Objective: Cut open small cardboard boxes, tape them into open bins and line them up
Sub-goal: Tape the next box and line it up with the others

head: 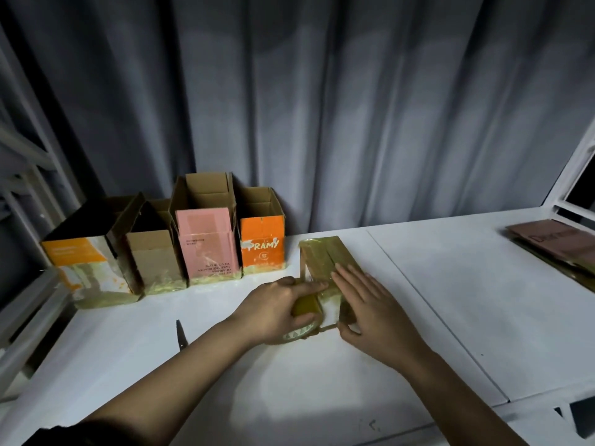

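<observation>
Cardboard box (325, 257) lies on its side mid-desk (450, 300), wrapped in yellowish tape. Right hand (370, 312) presses flat on it, fingers spread, thumb hooked at its near edge. Left hand (277, 309) grips the tape roll (306, 317) against the box's left side. Four open bins (154, 249) line up at back left, touching. Scissors (181, 336) lie left of the forearm. Flattened cardboard (553, 246) far right.
</observation>
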